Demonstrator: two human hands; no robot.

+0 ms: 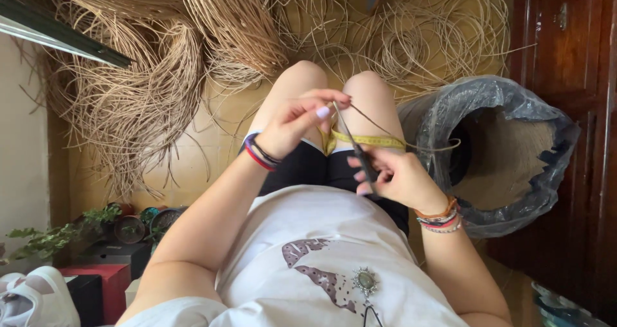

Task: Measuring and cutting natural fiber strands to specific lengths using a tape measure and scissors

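In the head view, a thin brown strand (385, 124) was pinched at its tip by the left hand (292, 124). Dark scissors (357, 150) were gripped by the right hand (402, 179), blades touching the strand just below that pinch. A yellow tape measure (369, 141) (on the lap) lay under both hands.

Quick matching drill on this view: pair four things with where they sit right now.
1 left hand
2 right hand
3 tape measure
4 plastic-wrapped roll

a draped across the thighs
b on the floor by the wooden cabinet
c pinching the thin strand's upper end
d gripping a dark tool

Pairs: 1-c, 2-d, 3-a, 4-b
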